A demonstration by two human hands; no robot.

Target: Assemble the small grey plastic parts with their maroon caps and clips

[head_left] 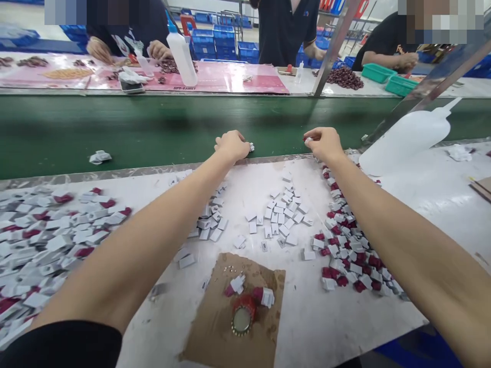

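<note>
My left hand [233, 145] is closed over the near edge of the green conveyor belt [161, 120]. Small white plastic pieces [251, 147] stick out at its fingertips. To the right, my right hand [325, 143] pinches a small red-and-white plastic piece [307, 139] above the belt edge. Below my right forearm lies a heap of red-and-white pieces [345, 250]. White rectangular pieces [282, 212] are scattered on the table between my arms. A brown cardboard sheet [207, 327] in front of me carries a red bottle cap [242, 317] and two red-and-white pieces [264, 296].
A larger pile of white and red pieces [49, 240] covers the left of the table. A white squeeze bottle [406, 138] lies at the right by a slanted metal post [429, 82]. White pieces [100, 157] rest on the belt. Across it, several people work at a bench.
</note>
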